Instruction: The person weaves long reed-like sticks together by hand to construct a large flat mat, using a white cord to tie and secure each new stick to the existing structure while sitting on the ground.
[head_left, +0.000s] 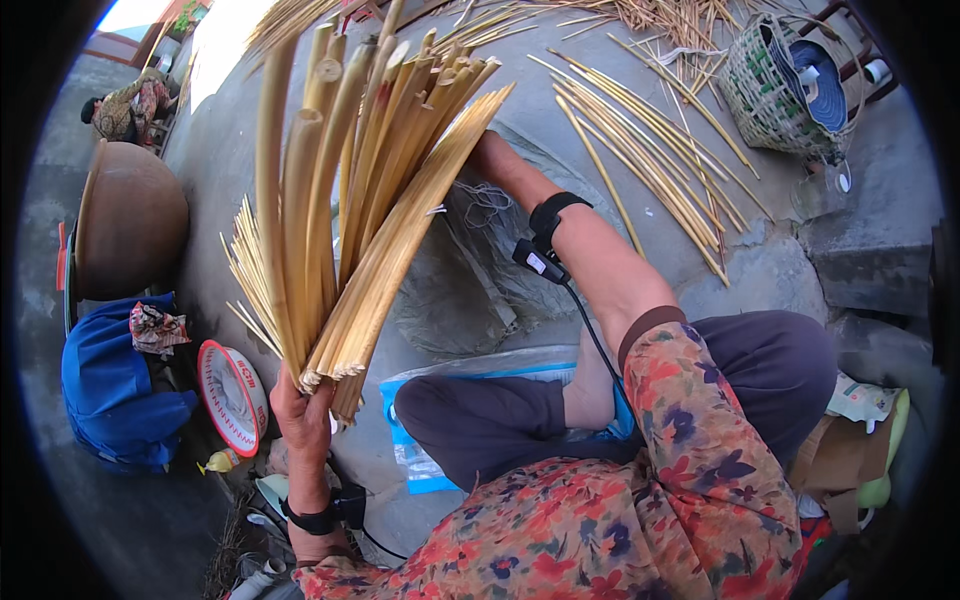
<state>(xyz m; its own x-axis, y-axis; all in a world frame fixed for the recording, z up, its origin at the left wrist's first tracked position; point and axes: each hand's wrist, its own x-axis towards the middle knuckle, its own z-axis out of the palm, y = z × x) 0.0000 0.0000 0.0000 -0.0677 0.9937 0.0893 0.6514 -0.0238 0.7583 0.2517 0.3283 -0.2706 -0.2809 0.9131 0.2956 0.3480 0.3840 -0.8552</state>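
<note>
A thick bundle of straw-coloured cane stalks [370, 270] rises tilted in front of me, its upper ends fanning apart. Around its lower end my left hand [298, 408] is closed, with the cut ends of several stalks showing beside the thumb. My right hand [490, 155] reaches to the far right side of the bundle and touches it there. The stalks hide its fingers, so its grip cannot be made out. Thinner pale sticks [256, 270] poke out at the bundle's left.
Loose stalks [650, 150] lie on the concrete floor at the right. A woven basket [765, 85] stands far right. On the left are a large brown pot [130, 220], blue cloth [120, 390] and a red-rimmed basin [206, 375]. Another person [135, 108] is far left.
</note>
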